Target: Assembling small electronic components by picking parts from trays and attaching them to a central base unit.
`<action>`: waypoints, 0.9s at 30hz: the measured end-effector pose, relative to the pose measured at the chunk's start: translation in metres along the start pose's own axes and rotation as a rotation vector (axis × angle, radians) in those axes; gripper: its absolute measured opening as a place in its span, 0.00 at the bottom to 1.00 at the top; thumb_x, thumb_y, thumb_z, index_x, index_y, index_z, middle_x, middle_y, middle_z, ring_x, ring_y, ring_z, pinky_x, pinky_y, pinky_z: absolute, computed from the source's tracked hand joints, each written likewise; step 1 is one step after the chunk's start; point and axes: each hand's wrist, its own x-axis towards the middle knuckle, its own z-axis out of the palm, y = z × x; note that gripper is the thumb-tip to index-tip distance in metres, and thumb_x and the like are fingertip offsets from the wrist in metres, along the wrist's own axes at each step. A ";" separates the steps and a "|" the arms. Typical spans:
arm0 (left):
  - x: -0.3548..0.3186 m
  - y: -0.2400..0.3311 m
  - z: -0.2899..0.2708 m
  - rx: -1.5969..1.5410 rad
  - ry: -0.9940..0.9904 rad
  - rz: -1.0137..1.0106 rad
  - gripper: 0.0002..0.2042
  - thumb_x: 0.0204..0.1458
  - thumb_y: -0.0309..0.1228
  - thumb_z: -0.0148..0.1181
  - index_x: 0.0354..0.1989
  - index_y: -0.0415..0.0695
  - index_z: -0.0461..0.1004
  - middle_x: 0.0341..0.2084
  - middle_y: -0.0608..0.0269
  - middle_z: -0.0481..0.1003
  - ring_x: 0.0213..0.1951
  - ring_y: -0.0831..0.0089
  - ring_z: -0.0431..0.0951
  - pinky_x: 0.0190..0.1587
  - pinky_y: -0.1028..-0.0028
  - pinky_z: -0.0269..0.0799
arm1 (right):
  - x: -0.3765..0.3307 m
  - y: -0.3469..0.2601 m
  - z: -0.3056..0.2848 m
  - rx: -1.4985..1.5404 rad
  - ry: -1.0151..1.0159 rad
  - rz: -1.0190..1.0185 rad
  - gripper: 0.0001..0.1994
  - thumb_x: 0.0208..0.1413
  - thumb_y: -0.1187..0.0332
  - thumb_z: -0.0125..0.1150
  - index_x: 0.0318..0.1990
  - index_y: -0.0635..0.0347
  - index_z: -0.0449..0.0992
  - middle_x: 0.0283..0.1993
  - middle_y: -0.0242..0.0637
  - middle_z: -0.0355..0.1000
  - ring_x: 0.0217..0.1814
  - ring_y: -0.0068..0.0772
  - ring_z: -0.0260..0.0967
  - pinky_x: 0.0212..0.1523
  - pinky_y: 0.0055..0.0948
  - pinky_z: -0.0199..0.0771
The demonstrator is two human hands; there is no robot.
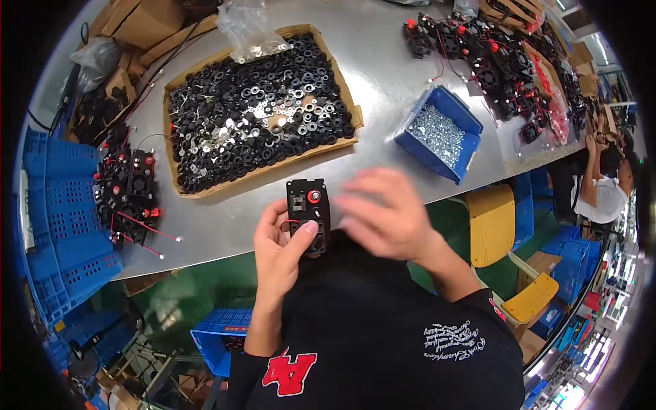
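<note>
My left hand (279,249) holds a black plastic fan module (298,205) upright near the table's front edge, thumb across its lower face. A red ring with a shiny metal post (313,197) stands out on its upper right part. To the right of the module, my right hand (384,213) is smeared by motion, so whether its fingers hold anything is hidden. Beyond the module lies a shallow cardboard tray (273,169) full of black rings and silver washers. A blue bin (425,152) of small silver screws stands to the right.
Finished-looking black fan modules (130,184) with wires lie at the left beside a blue crate (68,225). More modules (488,72) are heaped at the far right. A plastic bag (246,31) rests on the tray's far edge. A yellow chair (490,225) and another person (601,198) are at the right.
</note>
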 end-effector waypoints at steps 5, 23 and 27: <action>-0.002 -0.009 -0.009 -0.050 0.027 -0.015 0.19 0.52 0.22 0.60 0.52 0.32 0.64 0.38 0.59 0.75 0.38 0.80 0.75 0.42 0.78 0.73 | 0.040 0.022 -0.037 -0.151 0.239 0.236 0.10 0.48 0.76 0.63 0.40 0.61 0.78 0.38 0.41 0.73 0.38 0.40 0.72 0.38 0.32 0.73; -0.022 -0.009 -0.039 -0.021 0.174 0.010 0.19 0.52 0.25 0.59 0.51 0.32 0.65 0.35 0.59 0.76 0.32 0.77 0.77 0.34 0.79 0.74 | 0.153 0.074 0.107 -0.221 -0.401 0.266 0.07 0.47 0.69 0.62 0.34 0.58 0.78 0.35 0.43 0.74 0.41 0.48 0.72 0.43 0.42 0.73; -0.022 -0.006 -0.044 -0.042 0.149 -0.043 0.20 0.52 0.24 0.61 0.52 0.32 0.64 0.37 0.59 0.75 0.37 0.80 0.75 0.42 0.78 0.74 | 0.157 0.077 0.110 -0.110 -0.340 0.221 0.07 0.46 0.69 0.61 0.33 0.59 0.79 0.34 0.45 0.75 0.39 0.48 0.73 0.42 0.42 0.73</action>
